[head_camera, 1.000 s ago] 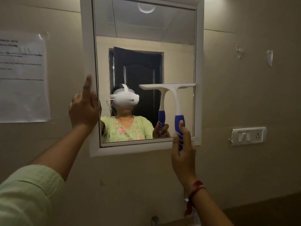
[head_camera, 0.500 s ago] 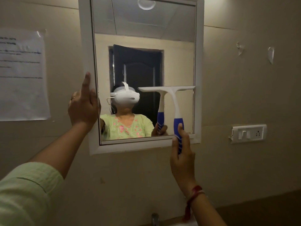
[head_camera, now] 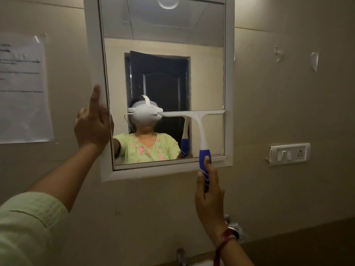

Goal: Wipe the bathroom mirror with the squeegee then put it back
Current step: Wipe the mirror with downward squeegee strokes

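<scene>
A white-framed rectangular wall mirror (head_camera: 229, 73) hangs on a beige wall. The white T-shaped plastic squeegee with a blue ribbed grip (head_camera: 199, 131) stands upright against the lower right part of the mirror. Its blade lies level across the glass, with the right tip at the mirror's right inner edge, and its handle reaches down past the bottom frame.

The right hand (head_camera: 209, 196) is below the mirror's bottom right corner. It grips the blue handle, fingers curled round it and thumb laid up along it. A red thread band (head_camera: 226, 237) circles that wrist.

The left hand (head_camera: 92, 125) holds the mirror's left frame at about the blade's height. Its forefinger points straight up along the frame and the other fingers are bent round the edge. One finger wears a ring (head_camera: 79, 116).

A printed paper sheet (head_camera: 23, 89) is stuck to the wall left of the mirror. A white switch plate with a socket (head_camera: 290, 154) sits right of the mirror's lower corner. A metal tap (head_camera: 180, 256) shows below the mirror. The glass reflects a person in a pale green top and a dark door.
</scene>
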Available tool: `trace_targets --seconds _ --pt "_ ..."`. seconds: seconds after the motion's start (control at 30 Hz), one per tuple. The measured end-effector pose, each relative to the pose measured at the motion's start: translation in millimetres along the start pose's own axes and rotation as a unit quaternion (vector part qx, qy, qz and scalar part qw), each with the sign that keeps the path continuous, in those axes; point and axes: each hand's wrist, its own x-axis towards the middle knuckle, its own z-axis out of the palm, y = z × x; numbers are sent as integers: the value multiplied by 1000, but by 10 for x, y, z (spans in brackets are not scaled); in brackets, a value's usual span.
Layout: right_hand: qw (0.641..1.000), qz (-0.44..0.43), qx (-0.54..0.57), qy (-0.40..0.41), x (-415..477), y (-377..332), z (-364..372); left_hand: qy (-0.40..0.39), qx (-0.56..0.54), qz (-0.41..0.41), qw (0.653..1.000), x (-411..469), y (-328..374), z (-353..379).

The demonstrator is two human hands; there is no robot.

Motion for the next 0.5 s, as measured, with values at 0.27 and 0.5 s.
trace_targets --seconds 0.27,0.5 --pt "999 20 -16 -21 -567 116 -22 4 -7 -1 1000 -6 -3 11" --pt "999 34 2 -11 -290 32 -40 -4 1 -8 1000 -8 6 -4"
